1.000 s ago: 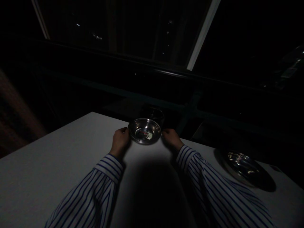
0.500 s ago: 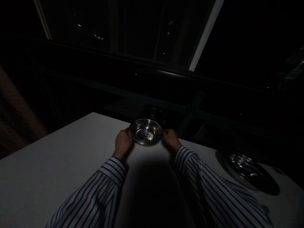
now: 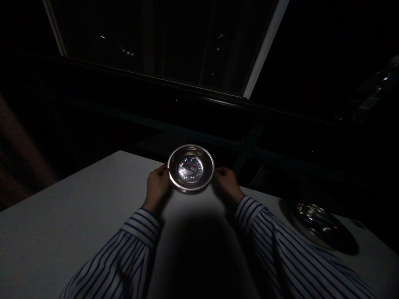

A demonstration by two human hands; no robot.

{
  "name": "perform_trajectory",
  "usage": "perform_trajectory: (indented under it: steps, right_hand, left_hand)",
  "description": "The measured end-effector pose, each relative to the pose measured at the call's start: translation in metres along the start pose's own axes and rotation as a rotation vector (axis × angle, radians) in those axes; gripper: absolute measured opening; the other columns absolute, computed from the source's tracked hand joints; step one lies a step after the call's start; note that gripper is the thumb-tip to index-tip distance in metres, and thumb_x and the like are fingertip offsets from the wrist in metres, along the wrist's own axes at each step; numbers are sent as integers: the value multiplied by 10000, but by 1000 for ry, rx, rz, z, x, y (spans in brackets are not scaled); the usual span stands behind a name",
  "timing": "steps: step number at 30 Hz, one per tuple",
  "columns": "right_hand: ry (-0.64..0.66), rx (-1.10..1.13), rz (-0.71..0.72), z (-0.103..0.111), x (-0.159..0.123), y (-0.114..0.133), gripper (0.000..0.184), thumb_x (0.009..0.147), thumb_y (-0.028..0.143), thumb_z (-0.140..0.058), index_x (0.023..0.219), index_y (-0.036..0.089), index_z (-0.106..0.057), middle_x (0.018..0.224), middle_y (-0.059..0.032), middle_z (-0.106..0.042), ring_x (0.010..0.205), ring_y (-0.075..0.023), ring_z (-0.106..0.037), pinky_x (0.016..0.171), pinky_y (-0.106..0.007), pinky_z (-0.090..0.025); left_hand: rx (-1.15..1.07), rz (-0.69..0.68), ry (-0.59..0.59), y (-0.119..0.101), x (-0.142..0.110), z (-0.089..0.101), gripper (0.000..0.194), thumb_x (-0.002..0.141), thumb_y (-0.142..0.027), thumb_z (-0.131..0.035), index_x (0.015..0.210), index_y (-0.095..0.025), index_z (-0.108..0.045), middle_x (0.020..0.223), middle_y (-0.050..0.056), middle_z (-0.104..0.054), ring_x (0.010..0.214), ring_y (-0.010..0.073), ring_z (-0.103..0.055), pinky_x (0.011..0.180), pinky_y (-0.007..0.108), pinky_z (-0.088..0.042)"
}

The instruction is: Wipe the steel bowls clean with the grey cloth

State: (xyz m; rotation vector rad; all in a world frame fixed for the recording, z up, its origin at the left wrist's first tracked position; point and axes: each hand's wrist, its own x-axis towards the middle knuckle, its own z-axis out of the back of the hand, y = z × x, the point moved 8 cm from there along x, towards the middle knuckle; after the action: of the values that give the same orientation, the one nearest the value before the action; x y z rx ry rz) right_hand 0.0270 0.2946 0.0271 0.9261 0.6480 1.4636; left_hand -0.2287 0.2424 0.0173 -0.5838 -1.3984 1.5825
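A small shiny steel bowl [image 3: 191,168] with a red label inside is held up and tilted toward me above the far edge of the white table [image 3: 77,216]. My left hand [image 3: 157,187] grips its left rim and my right hand [image 3: 226,182] grips its right rim, fingers closed on the metal. Both arms wear blue-and-white striped sleeves.
A larger steel plate [image 3: 318,224] lies on the table at the right. Beyond the table's far edge everything is dark, with a pale window frame bar [image 3: 262,50] overhead. My own shadow falls on the table in front of me.
The bowl, lying flat on the table a second ago, has been lifted and tipped so that its inside faces me. Both hands rose slightly with it.
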Motion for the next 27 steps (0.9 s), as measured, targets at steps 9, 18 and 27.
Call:
perform_trajectory:
  steps: [9, 18, 27]
  right_hand:
    - [-18, -17, 47, 61, -38, 22, 109, 752, 237, -598, 789, 135, -610, 799, -60, -674, 748, -155, -619, 679, -257, -461]
    - [-47, -63, 94, 122, -91, 24, 169, 736, 316, -601, 769, 152, -624, 738, -39, -656, 712, -167, -599, 665, -284, -455]
    - [-46, -69, 134, 167, -139, 19, 236, 745, 385, -578, 809, 163, -625, 773, -42, -662, 718, -172, -604, 660, -288, -462]
  left_hand:
    - [-185, -81, 46, -41, -16, -5, 359, 773, -266, -557, 1098, -151, -658, 1098, 74, -684, 1015, 233, -616, 899, 345, -457]
    - [-302, -60, 216, -79, -53, -18, 402, 709, -310, -630, 1083, -166, -660, 1079, 74, -691, 982, 233, -626, 855, 344, -487]
    - [-384, 8, 387, -97, -101, -31, 549, 640, -380, -681, 1142, -171, -602, 1052, 91, -689, 872, 222, -657, 661, 295, -544]
